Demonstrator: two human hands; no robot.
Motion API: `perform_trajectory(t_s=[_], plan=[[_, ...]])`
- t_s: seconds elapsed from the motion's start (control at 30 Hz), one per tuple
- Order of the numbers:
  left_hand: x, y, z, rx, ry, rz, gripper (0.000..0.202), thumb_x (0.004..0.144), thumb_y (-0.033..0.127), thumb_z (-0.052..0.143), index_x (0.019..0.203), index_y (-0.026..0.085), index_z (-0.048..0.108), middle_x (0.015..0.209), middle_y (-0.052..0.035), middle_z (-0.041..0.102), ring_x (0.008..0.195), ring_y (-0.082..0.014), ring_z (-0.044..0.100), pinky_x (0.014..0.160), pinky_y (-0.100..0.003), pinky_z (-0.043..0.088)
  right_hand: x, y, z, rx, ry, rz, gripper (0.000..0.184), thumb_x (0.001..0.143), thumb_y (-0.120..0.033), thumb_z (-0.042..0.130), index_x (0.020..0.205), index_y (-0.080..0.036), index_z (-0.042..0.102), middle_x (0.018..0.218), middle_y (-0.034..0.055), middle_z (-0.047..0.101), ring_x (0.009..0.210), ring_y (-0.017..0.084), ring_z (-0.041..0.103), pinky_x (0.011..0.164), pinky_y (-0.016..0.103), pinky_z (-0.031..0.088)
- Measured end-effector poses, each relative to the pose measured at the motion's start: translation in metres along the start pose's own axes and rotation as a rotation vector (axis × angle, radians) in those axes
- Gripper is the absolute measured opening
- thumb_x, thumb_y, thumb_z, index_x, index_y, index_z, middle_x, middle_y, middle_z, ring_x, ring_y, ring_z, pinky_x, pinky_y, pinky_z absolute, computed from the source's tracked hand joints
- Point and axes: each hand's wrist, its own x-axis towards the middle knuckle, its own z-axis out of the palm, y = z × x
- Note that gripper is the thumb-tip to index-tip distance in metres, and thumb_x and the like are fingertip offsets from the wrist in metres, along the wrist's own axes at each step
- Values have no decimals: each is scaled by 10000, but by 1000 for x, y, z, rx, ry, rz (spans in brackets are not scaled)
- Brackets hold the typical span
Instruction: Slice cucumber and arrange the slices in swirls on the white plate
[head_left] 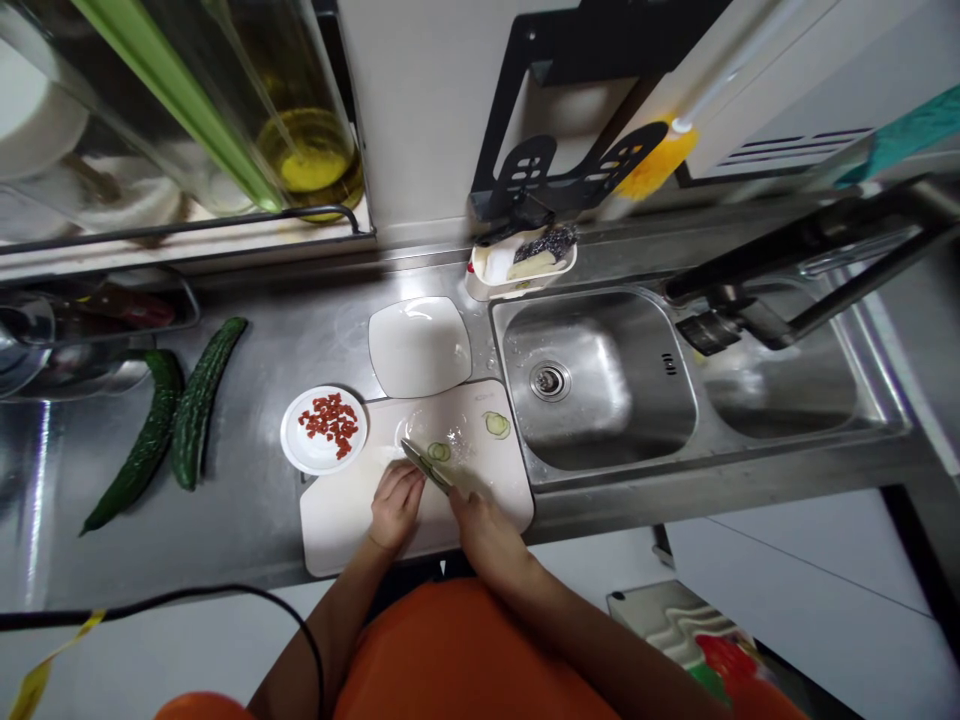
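My right hand [480, 522] is wrapped round the handle of a kitchen knife [424, 463], its blade slanting up and left over the pale cutting board [345, 525]. Just left of the blade, my left hand [397, 498] presses down with its fingers bent together; what lies under them is hidden. Thin cucumber slices [439, 452] lie right beside the blade. A second small group of cucumber slices [496, 425] rests near the board's upper right corner.
A white plate [420, 345] sits behind the board. Left of it, a round plate [291, 440] holds diced red pieces [330, 422]. Two whole cucumbers [201, 410] lie farther left. A steel sink [600, 350] with a dark faucet [810, 250] is at right.
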Motion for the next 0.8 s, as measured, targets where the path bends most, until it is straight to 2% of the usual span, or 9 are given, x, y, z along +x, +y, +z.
perform_trajectory(t_s=[0.23,0.5,0.63,0.8], plan=[[-1,-2,0,14,-20,-7,170,849,118,551,968,184,653,929,-63,666,936,-178,617,856,-388,524,8,1,1,38,-4,-25,392,878,-26,280,1127,-149,556,955,130,646,855,210,627,690,274,438],[0,1,0,21,-12,-9,179,834,98,563,962,187,650,945,-52,661,950,-160,613,873,-359,518,10,6,5,68,29,-12,399,874,-47,301,1157,-167,556,986,112,644,908,203,612,755,274,434],[1,3,-1,9,-25,-26,196,838,100,559,996,180,642,972,-67,656,977,-173,604,891,-384,512,0,9,1,64,6,38,440,856,-19,287,1176,-192,536,958,88,646,864,200,633,672,257,443],[-1,2,-2,27,-32,-30,182,857,118,536,997,179,636,969,-72,654,970,-176,600,895,-396,509,-25,12,-7,36,-45,44,455,843,-14,297,1205,-184,515,982,113,640,848,209,649,650,257,450]])
